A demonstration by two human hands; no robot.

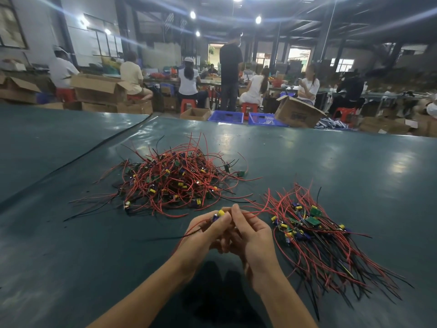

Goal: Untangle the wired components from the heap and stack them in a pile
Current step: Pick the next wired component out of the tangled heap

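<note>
Head: L hand [203, 234], R hand [254, 235] pinch component [220, 213] btwn heap [170, 178], pile [314, 233].

Heap [170, 178] left, pile [316, 235] right, hands between, nearer.

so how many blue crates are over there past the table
2, side by side beyond the table: left blue crate, right blue crate. More may be hidden.
</note>
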